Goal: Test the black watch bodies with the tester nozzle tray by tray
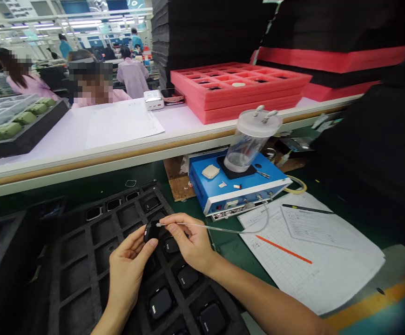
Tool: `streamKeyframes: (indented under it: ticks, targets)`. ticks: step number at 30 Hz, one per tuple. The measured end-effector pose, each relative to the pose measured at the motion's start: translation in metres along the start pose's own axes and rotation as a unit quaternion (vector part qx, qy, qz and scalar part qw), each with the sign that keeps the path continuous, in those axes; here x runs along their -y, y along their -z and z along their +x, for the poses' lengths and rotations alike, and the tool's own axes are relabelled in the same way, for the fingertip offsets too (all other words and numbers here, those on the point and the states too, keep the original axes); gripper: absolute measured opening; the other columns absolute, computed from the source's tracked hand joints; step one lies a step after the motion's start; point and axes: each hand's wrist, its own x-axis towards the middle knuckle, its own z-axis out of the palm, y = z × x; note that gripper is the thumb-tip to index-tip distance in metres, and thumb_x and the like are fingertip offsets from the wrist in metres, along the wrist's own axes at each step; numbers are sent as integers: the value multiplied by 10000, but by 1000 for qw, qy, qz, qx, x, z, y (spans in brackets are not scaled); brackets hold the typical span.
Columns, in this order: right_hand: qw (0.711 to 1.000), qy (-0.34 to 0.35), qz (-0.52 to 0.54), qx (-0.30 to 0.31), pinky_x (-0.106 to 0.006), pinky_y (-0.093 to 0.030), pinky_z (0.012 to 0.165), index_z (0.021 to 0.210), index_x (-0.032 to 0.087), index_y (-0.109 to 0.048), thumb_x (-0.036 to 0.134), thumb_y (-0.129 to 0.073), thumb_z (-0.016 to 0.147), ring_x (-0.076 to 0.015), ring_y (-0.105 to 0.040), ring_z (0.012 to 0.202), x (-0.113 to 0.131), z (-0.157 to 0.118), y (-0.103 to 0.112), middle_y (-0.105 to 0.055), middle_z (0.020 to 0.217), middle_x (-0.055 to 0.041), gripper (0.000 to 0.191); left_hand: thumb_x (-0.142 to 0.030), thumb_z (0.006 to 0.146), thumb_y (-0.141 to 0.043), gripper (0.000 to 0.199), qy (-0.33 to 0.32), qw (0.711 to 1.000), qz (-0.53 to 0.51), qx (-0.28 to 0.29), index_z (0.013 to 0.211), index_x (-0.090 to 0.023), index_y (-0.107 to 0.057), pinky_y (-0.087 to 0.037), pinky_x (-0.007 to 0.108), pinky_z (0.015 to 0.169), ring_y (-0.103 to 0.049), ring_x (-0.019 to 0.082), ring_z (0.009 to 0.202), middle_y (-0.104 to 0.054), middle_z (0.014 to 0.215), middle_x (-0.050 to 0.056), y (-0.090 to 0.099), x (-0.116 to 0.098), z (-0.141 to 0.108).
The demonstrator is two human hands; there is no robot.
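Observation:
My left hand [127,267] grips a small black watch-like device [150,232] between thumb and fingers, tilted above a black foam tray [93,270]. With thumb and forefinger, my right hand [192,243] pinches the end of a thin clear tube [223,229]. A small pale tip on that tube meets the device's face or edge; the exact contact is too small to tell. From my right hand the tube curves to the front of a blue box [199,186]. Several similar black watch-like devices [160,302] sit in tray pockets below my hands.
A clear cylinder [246,146] with a lid stands on the blue box. Right of it lie papers [314,274], a red pencil-like stick [284,249] and a black pen [307,209]. Red foam trays [219,104] rest on the shelf [125,144]. Several people are beyond it.

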Motion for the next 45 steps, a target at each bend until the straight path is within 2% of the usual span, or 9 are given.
streamKeyframes:
  ticks: [7, 13, 21, 27, 36, 39, 42, 44, 45]
  targets:
    - [1000, -13, 5, -1, -323, -624, 862, 1025, 232, -731, 264, -602, 975, -190, -741, 963, -4, -8, 2, -763, 1045, -56, 143, -304, 609, -909, 483, -9, 999, -16, 28, 1049, -159, -773, -563, 444, 1011, -739, 298, 1067, -789, 1099, 119, 1, 1, -5]
    - [1000, -13, -8, 2, -329, -627, 859, 1031, 228, -728, 274, -596, 980, -191, -742, 957, -4, -10, 2, -769, 1051, -58, 148, -292, 638, -893, 453, -16, 999, -18, 45, 1053, -155, -772, -560, 431, 1007, -743, 285, 1050, -785, 1114, 120, 1, 1, -7]
    - [1000, -14, -8, -3, -328, -625, 859, 1028, 234, -727, 276, -602, 976, -187, -741, 952, -6, -9, 2, -767, 1046, -57, 142, -319, 612, -905, 482, -14, 999, -16, 39, 1048, -158, -774, -556, 446, 1013, -741, 298, 1053, -788, 1101, 122, 0, 0, -7]
    - [1000, -2, 2, 1, -320, -627, 845, 1008, 226, -728, 297, -586, 977, -190, -742, 948, -2, -3, 0, -766, 1013, -64, 161, -365, 547, -932, 555, 0, 1000, 5, 0, 1043, -171, -775, -536, 464, 1048, -727, 316, 1090, -789, 1104, 111, -1, 0, -4]
    - [1000, 7, -14, -2, -302, -623, 810, 1006, 227, -735, 303, -582, 970, -183, -742, 918, 1, 3, -1, -769, 990, -59, 174, -359, 527, -943, 576, 6, 1000, 4, -7, 1047, -181, -771, -500, 483, 1090, -711, 316, 1124, -789, 1108, 98, -2, 0, 0]
    - [1000, 2, -5, 3, -305, -623, 823, 1002, 225, -737, 313, -584, 972, -189, -742, 941, 1, 1, 0, -770, 1006, -61, 179, -370, 557, -927, 563, -13, 1000, 17, -7, 1061, -175, -766, -521, 462, 1066, -718, 307, 1104, -789, 1103, 99, 0, -1, -2]
    - [1000, -7, 6, -12, -320, -623, 843, 1000, 218, -739, 317, -603, 967, -196, -741, 951, 0, -6, 1, -771, 1020, -67, 171, -388, 654, -863, 490, -52, 996, 67, 8, 1075, -161, -757, -561, 438, 998, -736, 293, 1039, -784, 1082, 108, 7, -9, 2]
    - [999, -20, 7, -24, -336, -624, 856, 1001, 217, -737, 325, -617, 963, -199, -740, 952, -3, -11, 2, -770, 1023, -67, 166, -351, 746, -785, 425, -118, 983, 143, 5, 1122, -162, -729, -570, 399, 956, -734, 266, 1025, -774, 1096, 105, 13, -19, 13]
    - [999, -26, 7, -25, -343, -624, 859, 1002, 216, -736, 331, -623, 961, -200, -740, 950, -5, -13, 2, -770, 1021, -68, 166, -321, 795, -733, 393, -161, 967, 200, -4, 1154, -164, -707, -565, 376, 945, -727, 248, 1033, -767, 1111, 98, 18, -24, 21]
